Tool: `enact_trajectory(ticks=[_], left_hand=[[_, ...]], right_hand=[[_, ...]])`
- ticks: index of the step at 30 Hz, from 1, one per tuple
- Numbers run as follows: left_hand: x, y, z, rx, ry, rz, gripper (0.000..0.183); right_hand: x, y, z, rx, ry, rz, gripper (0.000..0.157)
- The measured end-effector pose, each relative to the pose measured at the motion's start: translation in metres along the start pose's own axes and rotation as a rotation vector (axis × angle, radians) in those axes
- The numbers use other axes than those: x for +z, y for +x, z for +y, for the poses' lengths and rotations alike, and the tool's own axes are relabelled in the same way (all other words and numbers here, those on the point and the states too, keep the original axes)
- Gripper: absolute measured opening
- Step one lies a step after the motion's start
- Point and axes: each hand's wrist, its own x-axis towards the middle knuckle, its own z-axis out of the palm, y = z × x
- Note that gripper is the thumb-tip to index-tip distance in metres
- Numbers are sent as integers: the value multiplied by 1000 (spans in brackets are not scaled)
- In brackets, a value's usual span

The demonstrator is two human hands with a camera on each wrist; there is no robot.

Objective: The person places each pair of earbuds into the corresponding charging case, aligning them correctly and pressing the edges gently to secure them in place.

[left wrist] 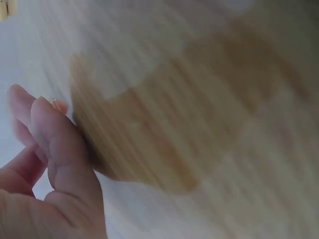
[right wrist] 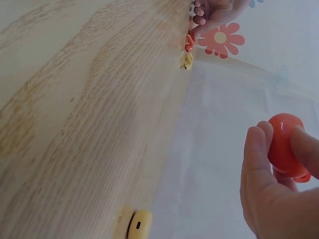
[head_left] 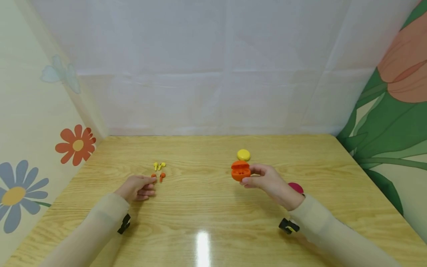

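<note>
An orange earbud case [head_left: 241,173] with its lid up is held off the table by my right hand [head_left: 271,185], thumb on one side and fingers on the other. The right wrist view shows the rounded back of that case [right wrist: 285,144]. At the left, my left hand [head_left: 138,187] pinches one orange earbud [head_left: 154,175], its lower part hidden by the fingers. In the left wrist view only a bit of orange earbud [left wrist: 61,106] shows past the fingertips. A second orange earbud [head_left: 162,176] lies just right of these fingers. Two yellow earbuds [head_left: 160,166] lie behind them.
A yellow case [head_left: 243,155] rests on the wooden table [head_left: 200,200] behind the orange case. A dark pink round object [head_left: 296,187] is partly hidden by my right wrist. A white sheet [head_left: 213,92] hangs along the back edge, with flowered panels at both sides.
</note>
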Motion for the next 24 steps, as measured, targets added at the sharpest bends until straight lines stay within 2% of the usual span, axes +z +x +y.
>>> enact_trajectory(ticks=[8, 18, 24], left_hand=[[2, 0, 3, 6, 25, -4, 21], [-3, -4, 3, 48, -22, -26, 20], [-7, -11, 4, 79, -27, 2, 37]], right_hand=[[-2, 0, 0, -8, -2, 3, 29], [-3, -1, 0, -5, -7, 16, 33], [-2, -1, 0, -2, -4, 16, 33]])
